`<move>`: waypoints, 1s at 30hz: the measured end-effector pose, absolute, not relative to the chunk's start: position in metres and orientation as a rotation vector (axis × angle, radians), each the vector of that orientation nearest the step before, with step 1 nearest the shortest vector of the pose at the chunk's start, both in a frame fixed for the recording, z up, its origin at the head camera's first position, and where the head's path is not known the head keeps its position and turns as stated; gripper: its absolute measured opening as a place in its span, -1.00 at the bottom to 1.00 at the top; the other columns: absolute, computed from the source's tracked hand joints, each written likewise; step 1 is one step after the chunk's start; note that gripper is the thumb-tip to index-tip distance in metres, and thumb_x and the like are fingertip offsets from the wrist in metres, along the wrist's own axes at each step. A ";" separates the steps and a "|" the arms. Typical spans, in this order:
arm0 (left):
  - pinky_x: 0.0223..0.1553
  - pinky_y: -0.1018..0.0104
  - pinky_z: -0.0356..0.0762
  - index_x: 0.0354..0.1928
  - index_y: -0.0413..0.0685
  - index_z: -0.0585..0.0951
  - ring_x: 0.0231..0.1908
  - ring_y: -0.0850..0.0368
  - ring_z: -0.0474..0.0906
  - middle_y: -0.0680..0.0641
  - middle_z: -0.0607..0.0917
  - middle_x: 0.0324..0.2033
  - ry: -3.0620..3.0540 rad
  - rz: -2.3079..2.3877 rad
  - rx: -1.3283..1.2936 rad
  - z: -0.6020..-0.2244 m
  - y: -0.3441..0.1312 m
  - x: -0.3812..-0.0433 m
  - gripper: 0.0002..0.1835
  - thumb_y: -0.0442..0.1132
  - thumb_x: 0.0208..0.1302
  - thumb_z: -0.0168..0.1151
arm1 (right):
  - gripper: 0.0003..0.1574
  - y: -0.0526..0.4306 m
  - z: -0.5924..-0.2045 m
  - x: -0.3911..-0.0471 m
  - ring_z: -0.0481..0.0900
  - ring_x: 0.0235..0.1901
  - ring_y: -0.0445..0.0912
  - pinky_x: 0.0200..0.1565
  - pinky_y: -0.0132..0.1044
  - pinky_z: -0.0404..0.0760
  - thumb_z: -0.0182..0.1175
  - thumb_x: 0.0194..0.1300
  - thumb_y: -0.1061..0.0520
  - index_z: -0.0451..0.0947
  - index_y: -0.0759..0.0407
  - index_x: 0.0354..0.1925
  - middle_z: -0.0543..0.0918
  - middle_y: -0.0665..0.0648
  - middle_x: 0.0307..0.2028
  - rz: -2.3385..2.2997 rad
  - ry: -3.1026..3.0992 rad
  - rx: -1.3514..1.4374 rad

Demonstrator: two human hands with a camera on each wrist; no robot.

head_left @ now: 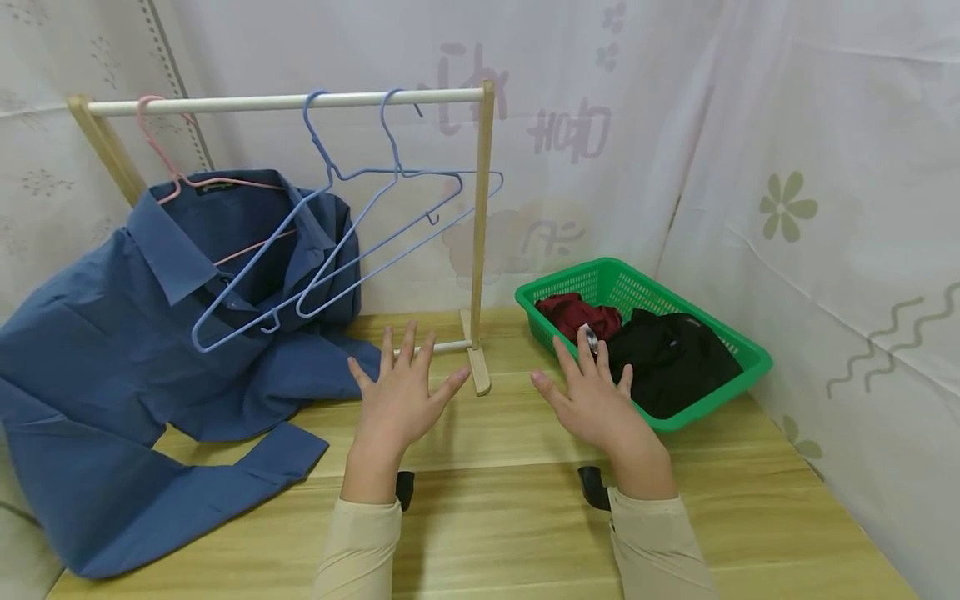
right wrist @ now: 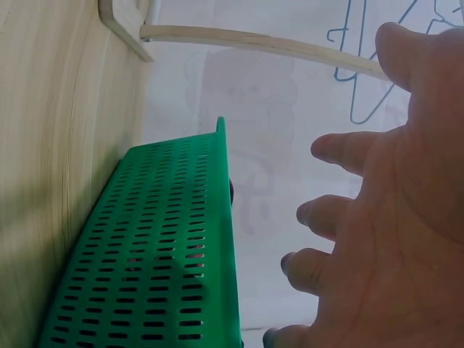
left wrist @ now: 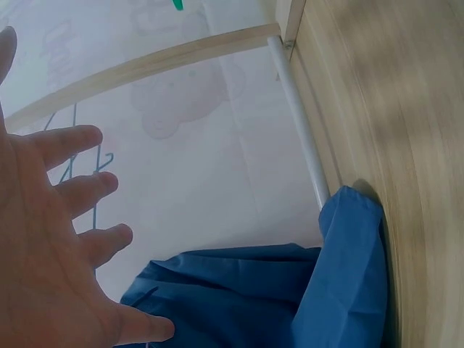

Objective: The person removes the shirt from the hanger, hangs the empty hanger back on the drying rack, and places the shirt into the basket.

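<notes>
From here I see the left hand (head_left: pixel 397 402) and right hand (head_left: pixel 596 404) spread wide, holding nothing — the black cloth (head_left: pixel 682 362) in the green basket (head_left: pixel 633 293) looks soft and light, best pinched by an edge.

Low in the frame, we are seeing plain cream sleeves (head_left: pixel 360 546), with small black pieces (head_left: pixel 594 488) showing at their inner sides.

Wood-grain table (head_left: pixel 491 533), clothes rack (head_left: pixel 483 225) standing on it, green basket (head_left: pixel 712 405), blue shirt sleeve (head_left: pixel 180 500)
</notes>
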State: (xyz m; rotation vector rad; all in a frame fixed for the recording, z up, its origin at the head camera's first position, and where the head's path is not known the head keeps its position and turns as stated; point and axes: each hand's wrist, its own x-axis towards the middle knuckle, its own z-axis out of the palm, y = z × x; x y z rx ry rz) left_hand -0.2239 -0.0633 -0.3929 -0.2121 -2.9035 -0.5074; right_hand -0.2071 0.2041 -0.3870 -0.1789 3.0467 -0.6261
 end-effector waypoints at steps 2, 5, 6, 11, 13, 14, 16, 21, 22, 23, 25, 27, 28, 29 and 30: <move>0.26 -0.61 -0.45 0.53 0.29 0.11 0.56 -0.10 -0.42 0.02 -0.09 0.57 -2.900 -0.487 -0.208 -0.392 -0.064 -0.223 -0.05 0.62 0.21 -0.36 | 0.05 0.204 -0.387 -0.207 -0.51 0.51 0.33 0.26 0.55 -0.48 -0.42 0.39 -0.56 -0.28 -0.03 0.57 -0.49 0.21 0.55 -0.619 3.056 -0.177; 0.26 -0.61 -0.46 0.53 0.30 0.10 0.56 -0.11 -0.42 0.02 -0.10 0.57 -2.895 -0.458 -0.209 -0.390 -0.065 -0.223 -0.03 0.65 0.18 -0.42 | 0.07 0.204 -0.388 -0.207 -0.49 0.51 0.35 0.26 0.55 -0.47 -0.42 0.37 -0.58 -0.26 -0.04 0.57 -0.47 0.21 0.55 -0.612 3.069 -0.165; 0.26 -0.61 -0.46 0.53 0.31 0.10 0.56 -0.12 -0.41 0.02 -0.11 0.57 -2.893 -0.445 -0.210 -0.389 -0.065 -0.223 -0.02 0.65 0.17 -0.43 | 0.07 0.204 -0.388 -0.207 -0.48 0.51 0.35 0.26 0.56 -0.47 -0.42 0.37 -0.58 -0.26 -0.04 0.58 -0.46 0.21 0.56 -0.609 3.074 -0.161; 0.26 -0.61 -0.47 0.53 0.33 0.10 0.56 -0.11 -0.40 0.03 -0.10 0.57 -2.866 -0.426 -0.213 -0.385 -0.068 -0.223 -0.03 0.65 0.18 -0.41 | 0.06 0.204 -0.389 -0.209 -0.50 0.51 0.33 0.26 0.56 -0.46 -0.44 0.37 -0.59 -0.29 -0.07 0.57 -0.49 0.19 0.55 -0.609 3.072 -0.162; 0.26 -0.61 -0.47 0.53 0.34 0.09 0.56 -0.11 -0.40 0.03 -0.10 0.57 -2.863 -0.425 -0.208 -0.384 -0.069 -0.223 -0.03 0.65 0.17 -0.42 | 0.06 0.203 -0.388 -0.210 -0.52 0.51 0.32 0.26 0.56 -0.47 -0.45 0.36 -0.59 -0.31 -0.08 0.57 -0.51 0.17 0.55 -0.607 3.068 -0.171; 0.26 -0.61 -0.47 0.53 0.35 0.08 0.56 -0.11 -0.41 0.04 -0.11 0.57 -2.864 -0.426 -0.204 -0.384 -0.070 -0.223 -0.03 0.66 0.17 -0.43 | 0.06 0.202 -0.388 -0.210 -0.52 0.51 0.31 0.26 0.55 -0.47 -0.46 0.36 -0.59 -0.31 -0.09 0.57 -0.50 0.17 0.55 -0.603 3.070 -0.173; 0.26 -0.61 -0.47 0.53 0.35 0.06 0.56 -0.11 -0.40 0.04 -0.11 0.58 -2.866 -0.431 -0.202 -0.384 -0.071 -0.223 -0.04 0.65 0.18 -0.42 | 0.06 0.202 -0.388 -0.211 -0.51 0.51 0.32 0.26 0.56 -0.47 -0.45 0.36 -0.59 -0.30 -0.08 0.57 -0.49 0.18 0.55 -0.602 3.076 -0.180; 0.25 -0.61 -0.48 0.54 0.36 0.05 0.56 -0.13 -0.39 0.05 -0.13 0.58 -2.869 -0.451 -0.204 -0.385 -0.072 -0.223 -0.06 0.63 0.20 -0.37 | 0.07 0.199 -0.388 -0.211 -0.50 0.51 0.33 0.26 0.55 -0.48 -0.45 0.36 -0.59 -0.29 -0.06 0.57 -0.50 0.18 0.55 -0.598 3.070 -0.180; 0.25 -0.61 -0.47 0.54 0.35 0.05 0.56 -0.14 -0.38 0.05 -0.12 0.58 -2.870 -0.449 -0.201 -0.385 -0.073 -0.223 -0.06 0.63 0.20 -0.38 | 0.07 0.198 -0.388 -0.211 -0.51 0.51 0.32 0.26 0.54 -0.48 -0.45 0.36 -0.59 -0.30 -0.07 0.57 -0.51 0.17 0.55 -0.598 3.065 -0.180; 0.25 -0.61 -0.46 0.53 0.35 0.06 0.56 -0.14 -0.37 0.05 -0.12 0.58 -2.871 -0.444 -0.198 -0.385 -0.074 -0.223 -0.05 0.64 0.19 -0.38 | 0.07 0.197 -0.387 -0.212 -0.52 0.51 0.31 0.27 0.54 -0.48 -0.44 0.36 -0.59 -0.30 -0.06 0.57 -0.50 0.18 0.55 -0.603 3.064 -0.182; 0.25 -0.62 -0.46 0.53 0.34 0.07 0.56 -0.15 -0.37 0.04 -0.11 0.57 -2.877 -0.440 -0.192 -0.384 -0.077 -0.223 -0.04 0.65 0.18 -0.40 | 0.07 0.195 -0.387 -0.213 -0.53 0.52 0.30 0.27 0.53 -0.49 -0.43 0.36 -0.59 -0.30 -0.07 0.57 -0.48 0.20 0.55 -0.613 3.060 -0.193; 0.24 -0.62 -0.49 0.54 0.32 0.07 0.56 -0.15 -0.38 0.02 -0.11 0.58 -2.892 -0.441 -0.182 -0.384 -0.082 -0.223 -0.02 0.65 0.17 -0.40 | 0.06 0.193 -0.386 -0.217 -0.55 0.52 0.27 0.28 0.52 -0.50 -0.42 0.36 -0.59 -0.31 -0.08 0.57 -0.46 0.20 0.56 -0.617 3.058 -0.205; 0.24 -0.62 -0.50 0.54 0.31 0.06 0.56 -0.15 -0.39 0.02 -0.12 0.58 -2.899 -0.445 -0.177 -0.383 -0.085 -0.224 -0.02 0.65 0.17 -0.39 | 0.06 0.192 -0.386 -0.219 -0.56 0.52 0.27 0.28 0.52 -0.51 -0.42 0.36 -0.59 -0.31 -0.09 0.57 -0.45 0.20 0.56 -0.617 3.058 -0.213; 0.23 -0.62 -0.51 0.54 0.29 0.06 0.56 -0.15 -0.42 0.00 -0.12 0.58 -2.904 -0.449 -0.171 -0.383 -0.089 -0.224 -0.01 0.65 0.17 -0.39 | 0.06 0.190 -0.386 -0.222 -0.56 0.52 0.27 0.28 0.52 -0.50 -0.41 0.37 -0.58 -0.32 -0.10 0.57 -0.44 0.20 0.56 -0.615 3.061 -0.225; 0.23 -0.62 -0.53 0.54 0.28 0.05 0.56 -0.15 -0.44 -0.01 -0.12 0.58 -2.905 -0.458 -0.165 -0.382 -0.093 -0.224 0.00 0.65 0.17 -0.38 | 0.05 0.189 -0.385 -0.225 -0.57 0.51 0.27 0.28 0.52 -0.51 -0.42 0.36 -0.59 -0.34 -0.11 0.57 -0.45 0.19 0.56 -0.609 3.062 -0.235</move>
